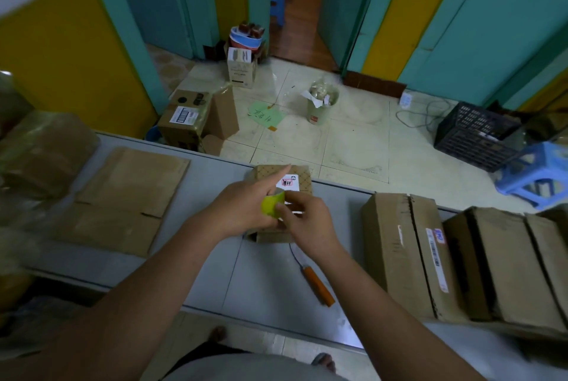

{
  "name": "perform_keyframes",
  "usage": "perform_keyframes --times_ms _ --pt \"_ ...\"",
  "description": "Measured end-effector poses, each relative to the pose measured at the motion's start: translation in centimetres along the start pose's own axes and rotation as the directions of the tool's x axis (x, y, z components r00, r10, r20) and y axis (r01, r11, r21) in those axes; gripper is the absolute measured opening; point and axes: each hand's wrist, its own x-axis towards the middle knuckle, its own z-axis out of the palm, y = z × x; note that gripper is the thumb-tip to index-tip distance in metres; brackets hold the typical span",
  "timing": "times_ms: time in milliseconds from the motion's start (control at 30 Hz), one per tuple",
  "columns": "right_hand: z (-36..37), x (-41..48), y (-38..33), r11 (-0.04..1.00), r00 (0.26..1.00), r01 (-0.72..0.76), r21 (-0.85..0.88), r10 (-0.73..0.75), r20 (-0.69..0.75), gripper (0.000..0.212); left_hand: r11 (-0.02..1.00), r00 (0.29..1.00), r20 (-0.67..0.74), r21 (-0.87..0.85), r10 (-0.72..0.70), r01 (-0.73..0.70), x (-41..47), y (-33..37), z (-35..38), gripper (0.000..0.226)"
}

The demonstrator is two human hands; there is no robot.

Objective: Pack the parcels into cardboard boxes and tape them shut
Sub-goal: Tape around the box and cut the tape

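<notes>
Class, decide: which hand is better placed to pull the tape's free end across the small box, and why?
Probably the right. The left hand grips the yellow tape roll, while the right hand seems to pinch the roll's edge, just above the small box.

The tabletop [264, 273] is smooth, matt grey. The boxes [399, 251] and flat sheets [129, 196] are dull brown cardboard, creased; the floor [353, 141] is pale glossy tile, the crate [473, 138] black plastic.
</notes>
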Motion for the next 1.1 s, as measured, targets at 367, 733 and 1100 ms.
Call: perform_keyframes --times_ms 367,733,1100 --pt "0.6 -1.1 0.7 0.998 0.988 -0.003 0.056 0.011 -0.153 0.015 0.990 0.999 -0.035 0.141 -0.004 0.009 0.3 0.3 1.8 0.113" --pt "-1.7 0.2 2.2 0.968 0.979 -0.202 0.150 0.202 0.019 0.018 0.960 0.996 0.083 -0.276 -0.024 0.046 -0.6 0.0 1.6 0.110" --pt "-3.8 -0.3 3.9 0.918 0.970 -0.243 0.313 0.225 0.093 0.009 0.887 0.997 0.060 -0.456 -0.049 0.071 -1.1 -0.1 2.8 0.067"
